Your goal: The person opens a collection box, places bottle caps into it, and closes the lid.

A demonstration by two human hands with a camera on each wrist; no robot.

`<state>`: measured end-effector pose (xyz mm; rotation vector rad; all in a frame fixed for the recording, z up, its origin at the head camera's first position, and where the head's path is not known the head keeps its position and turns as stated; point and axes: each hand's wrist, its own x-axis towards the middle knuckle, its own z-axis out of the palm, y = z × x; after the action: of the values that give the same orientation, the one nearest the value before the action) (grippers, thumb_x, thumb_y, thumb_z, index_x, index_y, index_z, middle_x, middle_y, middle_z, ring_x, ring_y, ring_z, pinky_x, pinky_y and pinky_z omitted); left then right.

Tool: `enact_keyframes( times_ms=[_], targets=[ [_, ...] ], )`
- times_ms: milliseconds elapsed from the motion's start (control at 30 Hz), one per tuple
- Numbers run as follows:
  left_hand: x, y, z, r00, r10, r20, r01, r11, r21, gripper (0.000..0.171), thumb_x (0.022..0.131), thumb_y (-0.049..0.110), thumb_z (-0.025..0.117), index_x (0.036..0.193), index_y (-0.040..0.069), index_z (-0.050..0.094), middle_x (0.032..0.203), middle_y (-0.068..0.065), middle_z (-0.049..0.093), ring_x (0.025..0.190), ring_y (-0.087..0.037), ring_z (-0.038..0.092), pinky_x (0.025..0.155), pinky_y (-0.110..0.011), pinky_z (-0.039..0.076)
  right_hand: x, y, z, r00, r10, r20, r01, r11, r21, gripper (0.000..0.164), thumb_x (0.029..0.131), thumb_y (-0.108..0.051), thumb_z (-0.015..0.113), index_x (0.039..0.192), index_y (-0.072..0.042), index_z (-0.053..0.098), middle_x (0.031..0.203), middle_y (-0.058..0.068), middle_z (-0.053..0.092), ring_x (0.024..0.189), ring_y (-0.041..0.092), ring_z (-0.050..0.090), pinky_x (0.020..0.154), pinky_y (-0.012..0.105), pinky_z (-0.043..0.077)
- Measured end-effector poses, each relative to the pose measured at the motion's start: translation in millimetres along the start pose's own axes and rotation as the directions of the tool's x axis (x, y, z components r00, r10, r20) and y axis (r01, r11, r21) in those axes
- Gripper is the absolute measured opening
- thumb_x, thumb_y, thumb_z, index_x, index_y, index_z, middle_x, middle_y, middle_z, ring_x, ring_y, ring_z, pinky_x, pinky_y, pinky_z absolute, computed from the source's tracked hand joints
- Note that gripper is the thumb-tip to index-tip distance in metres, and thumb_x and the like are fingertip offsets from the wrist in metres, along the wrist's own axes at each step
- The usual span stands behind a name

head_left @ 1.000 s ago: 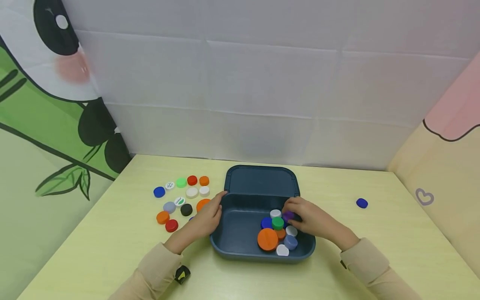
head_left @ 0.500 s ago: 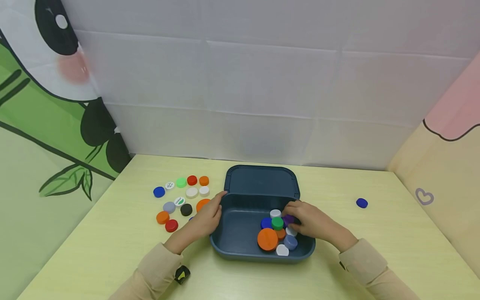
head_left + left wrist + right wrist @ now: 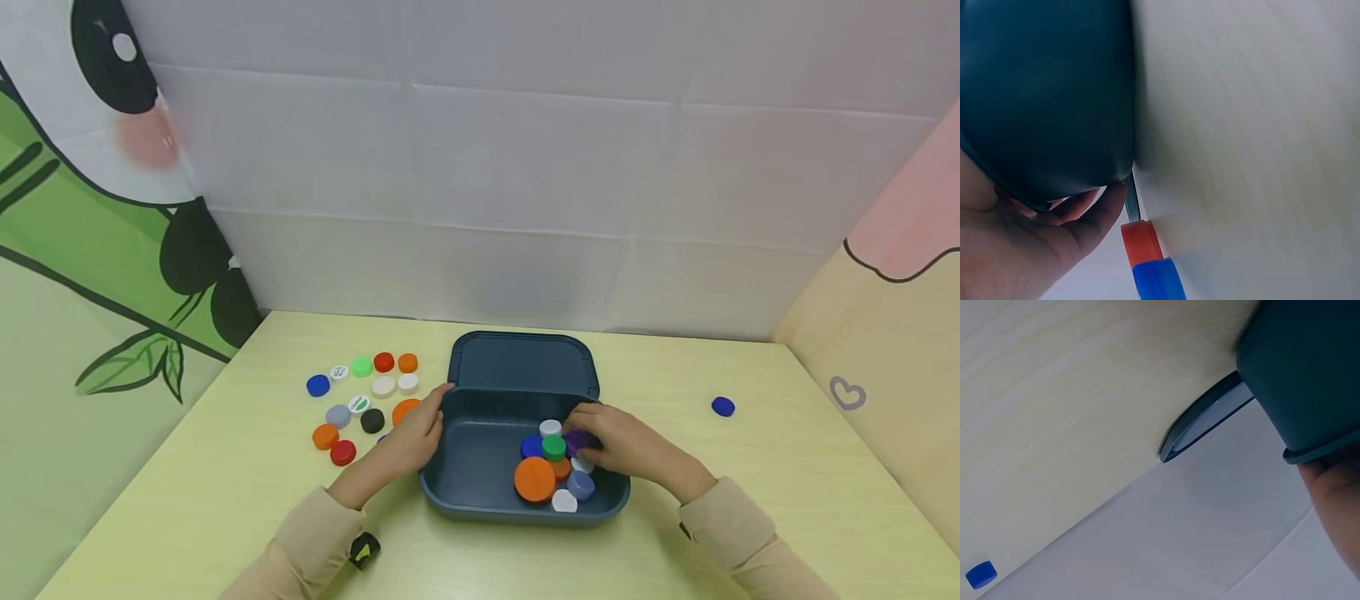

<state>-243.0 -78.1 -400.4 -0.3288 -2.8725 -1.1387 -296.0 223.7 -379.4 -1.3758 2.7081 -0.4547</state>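
Observation:
A dark blue lunch box stands on the table, with several bottle caps gathered in its right half, among them a large orange cap and a green cap. My left hand grips the box's left side; in the left wrist view that hand is bent about the box's rim. Reaching over the right wall, my right hand pinches a purple bottle cap low in the box, beside the green one. In the right wrist view the box wall hides the fingertips of this hand.
Left of the box lie several loose caps, including a black cap and a red cap. A lone blue cap lies far to the right. Behind the box is its dark blue lid, with a cloth-covered wall beyond.
The purple cap has come down slightly among the other caps, with my right hand's fingers following it. My left hand keeps its place on the box.

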Motion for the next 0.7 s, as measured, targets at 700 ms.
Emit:
enact_keyframes(
  times_ms=[700],
  targets=[
    [0.1, 0.0, -0.4, 1.0, -0.001, 0.011, 0.001, 1.0, -0.002, 0.044, 0.095, 0.002, 0.033, 0.139, -0.003, 0.028, 0.14, -0.022, 0.038, 0.128, -0.034, 0.04, 0.105, -0.049, 0.033, -9, 30, -15, 0.945, 0.028, -0.325, 0.068, 0.957, 0.282, 0.028, 0.079, -0.005, 0.069, 0.106, -0.004, 0.061, 0.1, 0.01, 0.065, 0.089, 0.024, 0.062, 0.074, 0.036, 0.055]
  ],
)
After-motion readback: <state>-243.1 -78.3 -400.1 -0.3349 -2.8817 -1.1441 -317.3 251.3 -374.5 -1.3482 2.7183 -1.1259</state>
